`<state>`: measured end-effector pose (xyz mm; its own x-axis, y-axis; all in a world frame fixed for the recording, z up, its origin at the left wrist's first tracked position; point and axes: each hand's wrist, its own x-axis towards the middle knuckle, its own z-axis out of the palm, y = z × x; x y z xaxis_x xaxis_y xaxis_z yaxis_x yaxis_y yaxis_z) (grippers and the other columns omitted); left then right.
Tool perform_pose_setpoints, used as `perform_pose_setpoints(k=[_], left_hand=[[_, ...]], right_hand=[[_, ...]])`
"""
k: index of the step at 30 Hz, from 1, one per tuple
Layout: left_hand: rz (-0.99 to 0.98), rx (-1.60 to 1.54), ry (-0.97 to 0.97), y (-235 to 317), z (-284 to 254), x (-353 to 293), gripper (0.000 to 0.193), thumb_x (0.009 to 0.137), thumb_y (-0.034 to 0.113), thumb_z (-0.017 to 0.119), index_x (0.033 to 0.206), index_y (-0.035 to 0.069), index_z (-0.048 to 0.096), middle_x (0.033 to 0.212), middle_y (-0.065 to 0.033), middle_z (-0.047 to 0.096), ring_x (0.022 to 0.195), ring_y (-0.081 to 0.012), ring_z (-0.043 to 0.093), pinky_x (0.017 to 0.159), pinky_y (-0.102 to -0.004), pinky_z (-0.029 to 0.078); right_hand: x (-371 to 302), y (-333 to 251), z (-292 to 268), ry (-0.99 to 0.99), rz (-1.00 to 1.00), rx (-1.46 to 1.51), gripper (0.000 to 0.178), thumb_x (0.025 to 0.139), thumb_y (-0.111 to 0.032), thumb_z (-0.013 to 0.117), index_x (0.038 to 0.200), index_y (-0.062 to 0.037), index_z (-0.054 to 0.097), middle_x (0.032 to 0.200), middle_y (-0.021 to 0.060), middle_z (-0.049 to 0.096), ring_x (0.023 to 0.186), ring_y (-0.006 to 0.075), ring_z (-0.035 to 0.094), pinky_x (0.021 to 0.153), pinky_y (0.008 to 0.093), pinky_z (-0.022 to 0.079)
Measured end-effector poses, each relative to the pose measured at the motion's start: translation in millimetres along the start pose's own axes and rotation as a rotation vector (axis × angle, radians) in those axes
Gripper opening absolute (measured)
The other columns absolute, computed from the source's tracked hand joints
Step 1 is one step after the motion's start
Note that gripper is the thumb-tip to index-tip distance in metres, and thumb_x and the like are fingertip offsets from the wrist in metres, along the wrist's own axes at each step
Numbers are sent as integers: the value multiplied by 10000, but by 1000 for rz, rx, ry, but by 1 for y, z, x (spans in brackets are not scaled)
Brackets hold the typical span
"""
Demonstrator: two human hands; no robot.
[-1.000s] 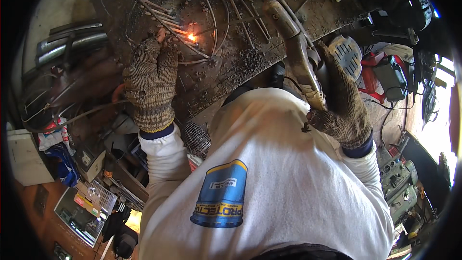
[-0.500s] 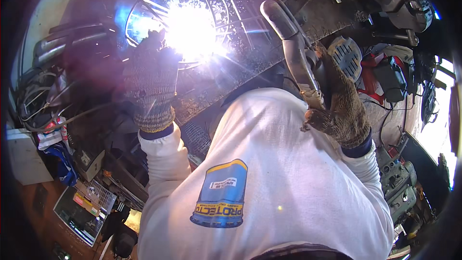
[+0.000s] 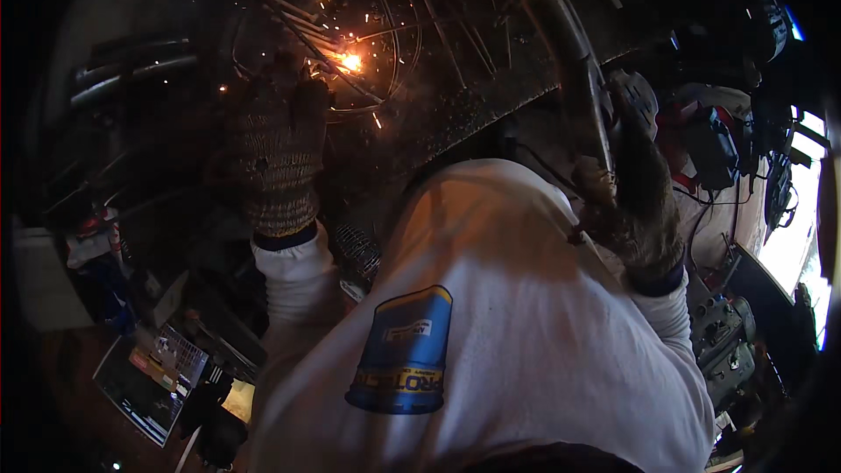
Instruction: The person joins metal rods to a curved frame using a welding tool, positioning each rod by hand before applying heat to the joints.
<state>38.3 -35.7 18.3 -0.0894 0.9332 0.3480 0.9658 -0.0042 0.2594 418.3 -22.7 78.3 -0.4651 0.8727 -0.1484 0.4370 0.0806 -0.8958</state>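
A round wire frame [image 3: 395,35] lies on the dark work surface, with thin metal rods crossing it. Orange sparks surround a small glowing spot [image 3: 351,62] on those rods. My left hand [image 3: 282,136], in a knitted glove, is closed at the frame's near left edge; its fingertips are dark and partly hidden. A long, bent, tube-shaped welding tool [image 3: 569,44] rises from my right hand [image 3: 632,201], gloved too and closed around its lower end. A thin rod seems to run from near the tool's tip to the glow, though the gloom blurs it.
Long metal bars [image 3: 131,79] lie at the left. A slotted plate [image 3: 638,98] and a red and black device [image 3: 705,144] stand beyond my right hand. A wire basket [image 3: 180,350] sits lower left, and metal machine parts [image 3: 723,333] lower right.
The blinding white arc has shrunk to a small orange glow with scattered sparks, and the scene has darkened. The tool's tip has moved right and slightly up. My left hand stays put.
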Motion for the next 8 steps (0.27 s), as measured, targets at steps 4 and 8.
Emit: perform_pose_setpoints(k=[4, 8], left_hand=[[-146, -40, -73, 16, -12, 3, 365, 855, 203, 724, 1207, 106, 699, 1159, -147, 705, 1056, -305, 690, 912, -415, 545], [-71, -16, -108, 5, -12, 2, 511, 834, 270, 773, 1306, 125, 642, 1364, -148, 594, 1233, -291, 582, 1007, -385, 487]], right_hand=[[-6, -8, 2, 83, 146, 348, 1159, 705, -388, 887, 1549, 28, 209, 1367, 200, 561, 1282, 270, 535, 1058, 394, 430], [-10, -3, 4, 117, 53, 417, 1143, 749, -358, 857, 1570, -5, 143, 1434, 198, 503, 1292, 274, 534, 1081, 431, 428]])
